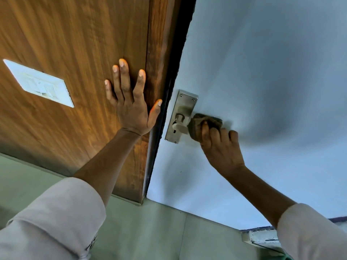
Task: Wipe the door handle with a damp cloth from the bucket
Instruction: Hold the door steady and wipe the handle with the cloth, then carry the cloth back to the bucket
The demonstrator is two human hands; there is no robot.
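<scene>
A steel door handle [179, 125] on a long steel backplate [185, 104] is mounted on the pale blue door [262, 81]. My right hand [219, 145] is shut on a brownish damp cloth [199, 124], wrapped around the lever's outer end, which it hides. My left hand [131, 102] lies flat with fingers spread on the brown wooden panel [75, 44] left of the door's edge. No bucket is in view.
A white switch plate [39, 82] sits on the wooden panel at left. The dark door edge [169, 87] runs between panel and door. Greenish floor tiles [150, 231] lie below, with a small step or ledge [262, 239] at lower right.
</scene>
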